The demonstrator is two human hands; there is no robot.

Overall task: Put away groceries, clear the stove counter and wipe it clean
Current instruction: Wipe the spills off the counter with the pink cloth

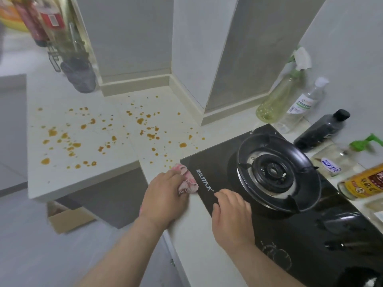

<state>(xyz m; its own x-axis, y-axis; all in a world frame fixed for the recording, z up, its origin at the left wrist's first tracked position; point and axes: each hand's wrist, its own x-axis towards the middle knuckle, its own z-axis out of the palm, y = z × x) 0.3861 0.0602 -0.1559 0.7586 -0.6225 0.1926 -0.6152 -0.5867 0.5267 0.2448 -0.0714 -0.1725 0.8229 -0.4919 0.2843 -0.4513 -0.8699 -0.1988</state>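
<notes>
Head view, sole camera.

Item 1, cloth [189,182]: pink-and-white and bunched, lying on the pale surface [107,177] right against the left edge of the stove [310,241]. It sits under the left hand [163,196], whose grip is clamped on it, fingers bent over the wad. Judged soft, light and limp; it should crumple to any shape and drag well under flat pressure. Best taken as a wad in the palm, with loose ends tucked in so they do not trail. Whether it is damp cannot be told.

Item 2, right hand [232,216]: rests on the stove glass by its left edge. Grip slack, fingers loosely bent, nothing held.

Item 3, stains [140,121]: many orange spots scattered over the surface, left of the stove and beyond the cloth. None looks wiped yet. Judged sticky or oily; they may smear before lifting.

Item 4, stove: black glass top, with a burner [275,172] and ring stand, bare of pots. Glass judged smooth, slippery and breakable.

Item 5, bottles [321,130]: several stand or lie along the wall to the right of the stove, among them a spray bottle [277,100]. Judged still to be cleared.

Item 6, box [68,220]: cardboard, on the floor below the surface.
</notes>
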